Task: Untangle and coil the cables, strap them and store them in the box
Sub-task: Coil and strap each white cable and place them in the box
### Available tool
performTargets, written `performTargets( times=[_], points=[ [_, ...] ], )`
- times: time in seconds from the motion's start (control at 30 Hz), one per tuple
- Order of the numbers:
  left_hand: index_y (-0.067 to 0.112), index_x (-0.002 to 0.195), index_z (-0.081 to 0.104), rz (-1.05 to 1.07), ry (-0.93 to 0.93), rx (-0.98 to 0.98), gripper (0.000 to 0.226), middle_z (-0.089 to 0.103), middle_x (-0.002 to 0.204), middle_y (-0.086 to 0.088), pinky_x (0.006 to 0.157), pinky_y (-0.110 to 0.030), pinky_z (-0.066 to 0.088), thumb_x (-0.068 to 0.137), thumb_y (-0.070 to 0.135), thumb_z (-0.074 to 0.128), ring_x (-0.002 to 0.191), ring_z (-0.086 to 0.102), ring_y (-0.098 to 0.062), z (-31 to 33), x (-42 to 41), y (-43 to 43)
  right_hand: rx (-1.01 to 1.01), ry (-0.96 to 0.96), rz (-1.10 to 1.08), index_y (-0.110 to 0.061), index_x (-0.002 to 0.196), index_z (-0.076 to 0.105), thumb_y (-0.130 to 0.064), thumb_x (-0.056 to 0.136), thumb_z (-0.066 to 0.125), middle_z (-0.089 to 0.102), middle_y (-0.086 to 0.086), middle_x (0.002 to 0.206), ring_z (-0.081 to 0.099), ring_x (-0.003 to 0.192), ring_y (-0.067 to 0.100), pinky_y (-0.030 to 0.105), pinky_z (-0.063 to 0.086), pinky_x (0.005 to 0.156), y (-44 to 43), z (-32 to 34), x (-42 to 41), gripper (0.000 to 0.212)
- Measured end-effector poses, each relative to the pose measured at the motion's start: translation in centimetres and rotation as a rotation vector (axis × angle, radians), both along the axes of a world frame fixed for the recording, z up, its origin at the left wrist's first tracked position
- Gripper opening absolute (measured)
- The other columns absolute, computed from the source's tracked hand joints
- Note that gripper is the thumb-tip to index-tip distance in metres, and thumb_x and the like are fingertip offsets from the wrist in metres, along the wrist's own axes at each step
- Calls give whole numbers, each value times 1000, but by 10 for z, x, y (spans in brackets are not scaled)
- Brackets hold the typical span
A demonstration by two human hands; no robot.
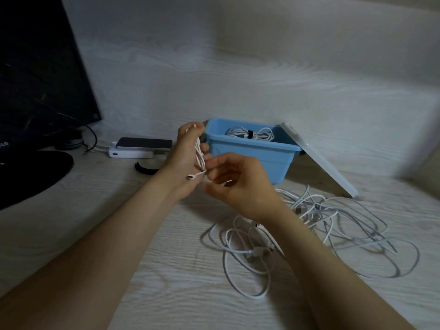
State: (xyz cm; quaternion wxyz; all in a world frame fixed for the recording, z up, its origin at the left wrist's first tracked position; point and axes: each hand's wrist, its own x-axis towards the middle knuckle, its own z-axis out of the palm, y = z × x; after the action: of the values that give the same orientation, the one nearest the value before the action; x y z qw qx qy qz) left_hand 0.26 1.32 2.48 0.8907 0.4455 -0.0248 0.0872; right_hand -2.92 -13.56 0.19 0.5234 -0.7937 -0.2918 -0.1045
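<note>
Step in hand: winding one white cable into a coil, judged nearly finished, since only a short tail is left outside the loops.
Hand-held coil: raised above the table just in front of the blue box; its loops run long from 12 to 6 o'clock.
Left hand: fingers curled round the loops, clasping the coil against the palm.
Right hand: at 4 o'clock of the left, fingers bent and pinching the cable's tail; the plug end sticks out towards 9 o'clock across the left palm.
Turning relation: the black strap lies on the table at 9 o'clock of the left hand, near it, its curved length running 9 to 3. The left hand is nearer but occupied, so the right would probably have to let go of the tail and cross over to fetch it.
Box: at 2 o'clock of the coil, open, with a strapped coil already inside; its lid leans on the 3 o'clock side.
Left to do: tangled cables sprawl on the table at 5 o'clock of the right hand.
Hard to make out: the right fingertips are blurred and partly hidden behind the hand, so the exact pinch point is unclear; how many loops the coil has cannot be counted; the right wrist covers part of the tangle.
Surroundings: monitor at 9 o'clock, cut off by the edge; phone resting on a power bank.
</note>
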Motion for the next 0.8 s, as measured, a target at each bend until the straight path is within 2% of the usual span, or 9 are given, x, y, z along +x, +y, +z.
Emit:
performTargets(
  times=[0.07, 0.13, 0.23, 0.33, 0.43, 0.53, 0.63, 0.73, 0.8],
  points=[
    [23, 101, 57, -17, 33, 65, 5, 53, 76, -4, 56, -29, 45, 106, 24, 58, 60, 51, -16, -3, -1, 1, -90, -151, -81, -20, 100, 75, -28, 77, 95, 74, -5, 82, 71, 74, 11, 27, 60, 72, 0, -3, 0, 32],
    [19, 104, 62, -42, 40, 131, 4, 59, 83, -6, 63, -34, 49, 106, 22, 60, 67, 57, -18, -7, -2, 0, -150, -275, -129, -22, 95, 72, -37, 80, 92, 73, -9, 79, 70, 72, 11, 31, 59, 71, 1, -4, 0, 29],
    [19, 129, 60, -90, 22, 148, 23, 61, 94, -10, 70, -38, 52, 106, 20, 60, 77, 61, -19, -6, -5, 0, -236, -435, -156, -22, 95, 70, -42, 86, 85, 71, -11, 82, 68, 70, 11, 40, 57, 69, 1, -3, -1, 27],
    [30, 118, 60, -121, 17, 186, 13, 58, 98, -11, 67, -37, 49, 106, 26, 60, 77, 57, -19, -3, -7, 2, -259, -572, -169, -22, 102, 68, -36, 90, 80, 66, -9, 89, 65, 67, 12, 42, 56, 64, 0, -1, -2, 22],
    [28, 108, 60, -108, 51, 195, 6, 62, 95, -7, 62, -31, 55, 104, 27, 64, 78, 62, -13, -4, -7, 1, -296, -668, -147, -24, 103, 76, -26, 92, 74, 65, -6, 97, 65, 75, 14, 43, 56, 62, 4, -4, -3, 12],
    [23, 111, 57, -82, 34, 140, 16, 63, 84, -6, 53, -26, 55, 106, 8, 56, 70, 64, -13, -6, -7, -1, -201, -607, -111, -18, 97, 76, -22, 93, 72, 63, -2, 97, 63, 80, 13, 41, 57, 65, 6, -4, -5, 7],
    [23, 118, 63, 2, 6, 180, 31, 71, 94, -10, 56, -29, 57, 103, -2, 52, 71, 69, -16, -8, -4, 4, 65, -357, -129, -11, 87, 70, -17, 95, 69, 69, 1, 85, 70, 79, 19, 47, 60, 64, 4, 4, -6, 10],
    [30, 108, 69, -5, -68, 371, 18, 64, 106, -14, 56, -30, 55, 110, 28, 52, 76, 67, -16, -9, -5, 4, 294, -60, -94, -3, 84, 71, -9, 99, 69, 73, 15, 73, 73, 67, 31, 54, 63, 64, 2, 10, -6, 16],
    [30, 110, 69, -86, -117, 465, 31, 63, 98, -15, 52, -27, 50, 110, 47, 43, 69, 61, -16, -9, -12, -2, 356, 96, -59, 4, 87, 72, -7, 101, 68, 73, 22, 71, 71, 62, 33, 49, 65, 64, 3, 11, -9, 18]
  ],
)
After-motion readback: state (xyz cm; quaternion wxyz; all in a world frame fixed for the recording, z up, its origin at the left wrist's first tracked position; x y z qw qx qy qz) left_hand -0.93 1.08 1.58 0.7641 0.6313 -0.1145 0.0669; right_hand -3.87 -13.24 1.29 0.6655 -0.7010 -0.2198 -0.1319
